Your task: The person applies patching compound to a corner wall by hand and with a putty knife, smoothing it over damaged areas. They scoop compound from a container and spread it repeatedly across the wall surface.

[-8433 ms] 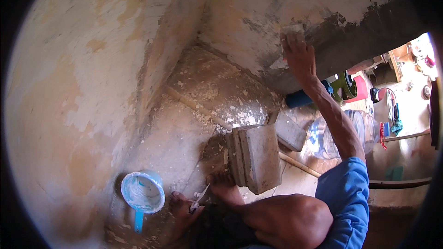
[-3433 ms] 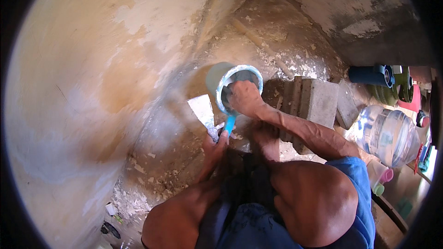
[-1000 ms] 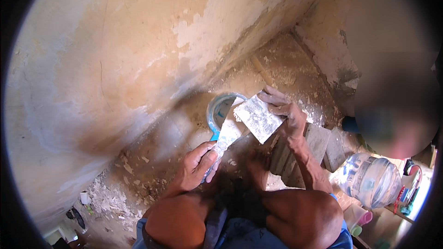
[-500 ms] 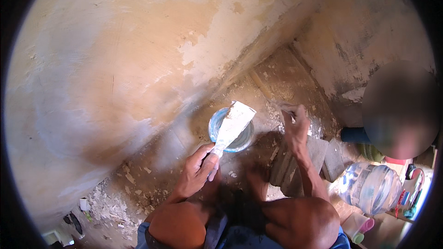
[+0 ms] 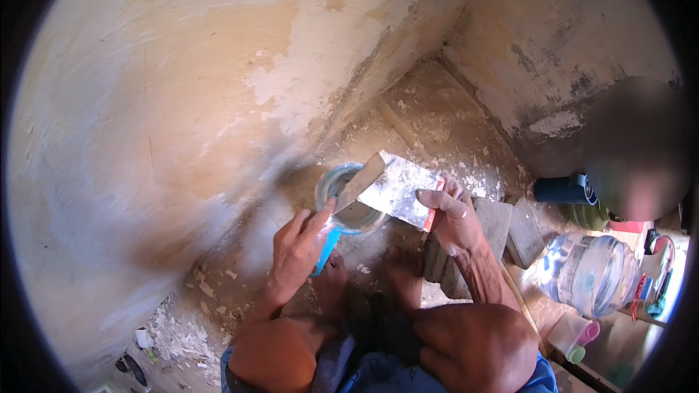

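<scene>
Our right hand [image 5: 457, 212], apart a moment ago, now brings the smeared plate [image 5: 402, 189] it pinches up to the scraper [image 5: 362, 183] gripped in our left hand [image 5: 295, 251]. Both tools meet above the blue pot [image 5: 325, 183], so we are probably wiping one blade against the other.

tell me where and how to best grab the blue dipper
Best by its straight handle, probably from the person's own side: it sticks out from the round dipper toward the left foot, giving a narrow bar to close around. The left hand is nearest, but it holds a scraper in front of the dipper's mouth.
</scene>
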